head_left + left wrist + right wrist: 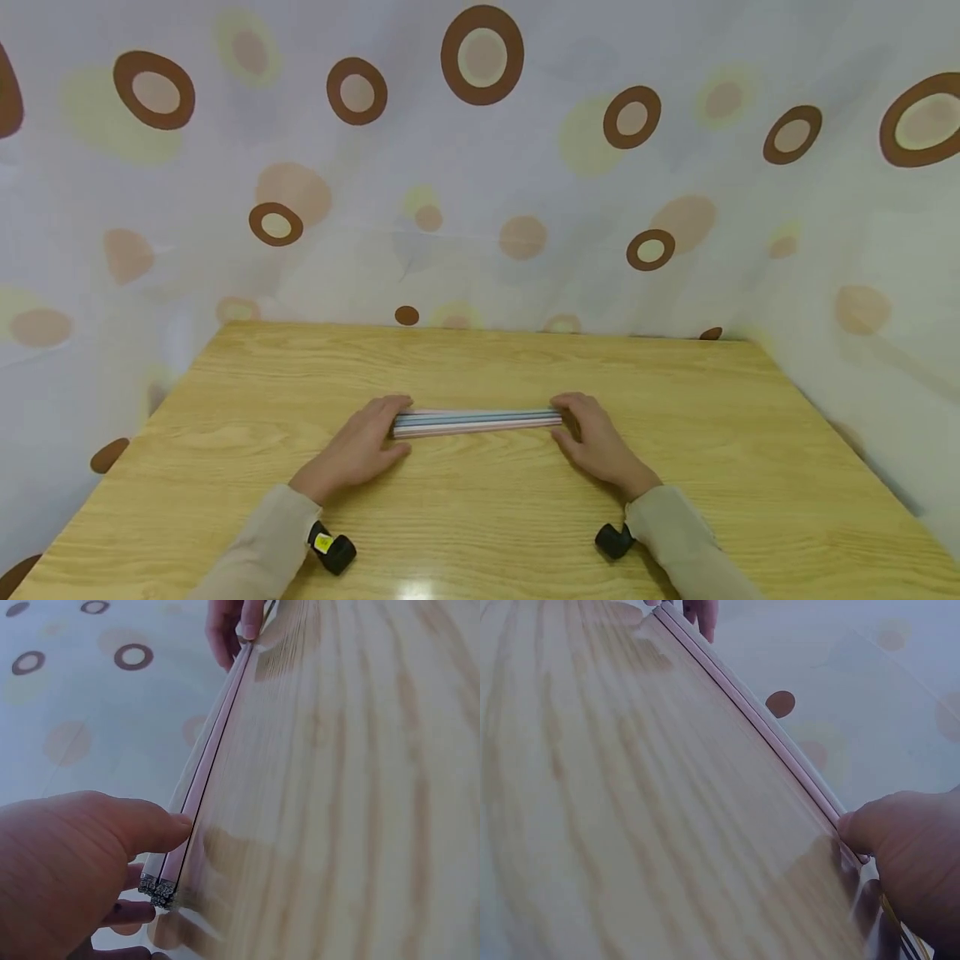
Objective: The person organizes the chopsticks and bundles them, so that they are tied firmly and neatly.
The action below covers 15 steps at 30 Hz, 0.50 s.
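A bundle of thin chopsticks (480,422) in white, pink and blue stretches crosswise between the two hands, low at the tabletop. Its left end is wider than its right, and dark speckled tips show there in the left wrist view. My left hand (363,442) holds the left end, thumb on the near side and fingers at the far side. At the narrower end, my right hand (600,442) does likewise, its thumb against a pink chopstick (802,780) in the right wrist view. The fingers behind the bundle are partly hidden.
The bundle is at the middle of a wood-grain table (480,525). Behind it and along both sides hangs a pale cloth (480,183) with brown ring patterns. A black wrist camera (333,550) juts from the left sleeve, another camera (615,542) from the right.
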{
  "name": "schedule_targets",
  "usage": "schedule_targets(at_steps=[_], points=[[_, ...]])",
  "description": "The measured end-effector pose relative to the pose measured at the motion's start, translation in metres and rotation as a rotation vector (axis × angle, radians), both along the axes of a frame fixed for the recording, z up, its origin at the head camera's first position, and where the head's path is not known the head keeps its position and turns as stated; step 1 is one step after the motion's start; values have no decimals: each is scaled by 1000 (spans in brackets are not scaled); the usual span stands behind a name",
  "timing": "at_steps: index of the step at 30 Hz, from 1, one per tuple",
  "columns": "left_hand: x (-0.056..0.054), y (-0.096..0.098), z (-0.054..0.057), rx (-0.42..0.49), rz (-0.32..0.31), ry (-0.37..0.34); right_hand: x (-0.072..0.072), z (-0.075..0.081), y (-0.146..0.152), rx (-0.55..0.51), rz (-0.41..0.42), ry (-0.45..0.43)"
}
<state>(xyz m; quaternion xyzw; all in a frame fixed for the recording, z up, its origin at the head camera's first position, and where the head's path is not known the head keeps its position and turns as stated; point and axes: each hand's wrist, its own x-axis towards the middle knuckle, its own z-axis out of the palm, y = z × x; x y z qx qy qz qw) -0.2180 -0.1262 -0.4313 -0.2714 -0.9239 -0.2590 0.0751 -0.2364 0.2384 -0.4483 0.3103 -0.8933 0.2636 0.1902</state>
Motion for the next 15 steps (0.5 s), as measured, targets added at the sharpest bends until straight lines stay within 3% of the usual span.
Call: schedule_targets(at_steps=[5, 15], points=[[2, -1, -2, -31, 20, -6, -1, 0, -7, 13, -16, -60], [-3, 7, -4, 12, 28, 46, -7, 1, -7, 9, -30, -30]])
